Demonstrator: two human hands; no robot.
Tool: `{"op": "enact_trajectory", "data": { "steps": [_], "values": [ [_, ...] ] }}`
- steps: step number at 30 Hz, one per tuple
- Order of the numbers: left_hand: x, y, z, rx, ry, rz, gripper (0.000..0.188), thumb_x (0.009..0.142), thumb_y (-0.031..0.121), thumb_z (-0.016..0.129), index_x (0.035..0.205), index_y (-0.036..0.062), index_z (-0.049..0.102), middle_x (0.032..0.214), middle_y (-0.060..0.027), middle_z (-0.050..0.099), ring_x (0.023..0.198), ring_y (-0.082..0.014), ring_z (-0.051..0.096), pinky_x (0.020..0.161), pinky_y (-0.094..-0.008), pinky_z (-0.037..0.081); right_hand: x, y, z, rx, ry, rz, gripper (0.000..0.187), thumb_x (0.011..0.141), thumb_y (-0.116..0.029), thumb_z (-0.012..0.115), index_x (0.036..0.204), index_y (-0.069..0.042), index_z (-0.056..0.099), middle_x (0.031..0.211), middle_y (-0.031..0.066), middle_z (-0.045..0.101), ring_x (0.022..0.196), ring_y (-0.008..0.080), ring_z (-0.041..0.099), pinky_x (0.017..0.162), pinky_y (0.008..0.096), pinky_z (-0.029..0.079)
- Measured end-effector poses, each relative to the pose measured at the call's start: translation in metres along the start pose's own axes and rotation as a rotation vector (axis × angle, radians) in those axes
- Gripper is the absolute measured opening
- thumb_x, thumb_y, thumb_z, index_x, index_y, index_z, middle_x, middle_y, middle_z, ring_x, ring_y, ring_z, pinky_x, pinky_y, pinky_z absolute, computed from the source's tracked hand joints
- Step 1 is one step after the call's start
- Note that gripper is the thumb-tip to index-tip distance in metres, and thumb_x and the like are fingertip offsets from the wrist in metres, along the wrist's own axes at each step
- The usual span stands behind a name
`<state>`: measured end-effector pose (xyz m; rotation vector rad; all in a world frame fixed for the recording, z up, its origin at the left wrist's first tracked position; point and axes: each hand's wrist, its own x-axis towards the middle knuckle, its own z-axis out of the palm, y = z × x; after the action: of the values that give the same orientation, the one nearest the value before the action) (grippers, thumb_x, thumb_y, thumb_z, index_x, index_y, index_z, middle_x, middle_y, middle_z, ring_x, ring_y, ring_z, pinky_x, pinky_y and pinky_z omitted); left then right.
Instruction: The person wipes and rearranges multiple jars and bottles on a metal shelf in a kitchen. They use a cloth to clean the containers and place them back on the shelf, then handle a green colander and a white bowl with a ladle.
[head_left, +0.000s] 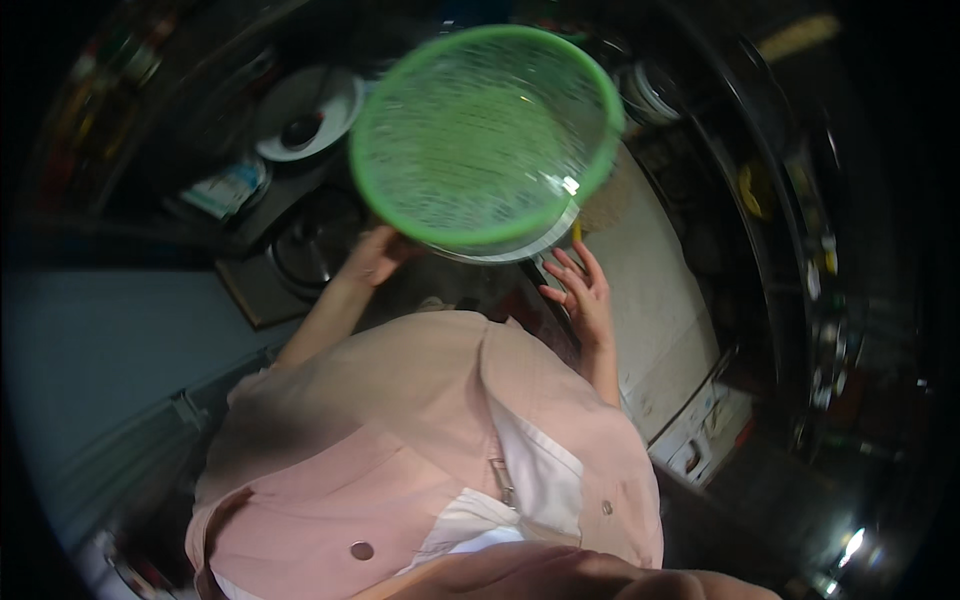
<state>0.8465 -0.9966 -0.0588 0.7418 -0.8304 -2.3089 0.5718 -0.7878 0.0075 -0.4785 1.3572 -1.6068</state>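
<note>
The left hand [375, 255] is gripping a round green colander [487, 135], its hollow facing up, the right hand [580, 290] spreading open beside it, above a dim stove [300, 250].

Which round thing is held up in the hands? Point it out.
The green perforated plastic colander, raised by left hand and right hand; the white round lid lies behind.

package [228, 187] | flat, white and pale blue, blurred | upper left, beside the stove, below a white plate
</note>
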Motion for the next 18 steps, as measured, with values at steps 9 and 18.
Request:
{"op": "enact_trajectory", "data": {
  "steps": [9, 18],
  "values": [
    [-0.001, 0.006, 0.050, 0.121, -0.214, -0.170, 0.080, 0.082, 0.011, 0.068, 0.148, 0.0189, 0.024, 0.132, -0.0079, 0.048, 0.111, -0.0217, 0.057, 0.079, -0.0371, 0.057, -0.017, 0.049, -0.009, 0.469, 0.164, 0.445, 0.041, 0.087, -0.028, 0.064, 0.120, -0.004, 0.055, 0.115, 0.0129, 0.061, 0.093, 0.0261, 0.062, 0.071, 0.0364, 0.056],
    [0.013, -0.007, 0.045, 0.104, -0.279, -0.228, 0.074, 0.086, 0.020, 0.068, 0.147, 0.0240, 0.025, 0.133, -0.0056, 0.047, 0.117, -0.0207, 0.052, 0.079, -0.0396, 0.055, -0.060, 0.055, -0.025, 0.565, 0.241, 0.355, 0.040, 0.086, -0.027, 0.066, 0.118, -0.004, 0.056, 0.117, 0.0130, 0.061, 0.093, 0.0278, 0.063, 0.071, 0.0358, 0.056]
  ]
}}
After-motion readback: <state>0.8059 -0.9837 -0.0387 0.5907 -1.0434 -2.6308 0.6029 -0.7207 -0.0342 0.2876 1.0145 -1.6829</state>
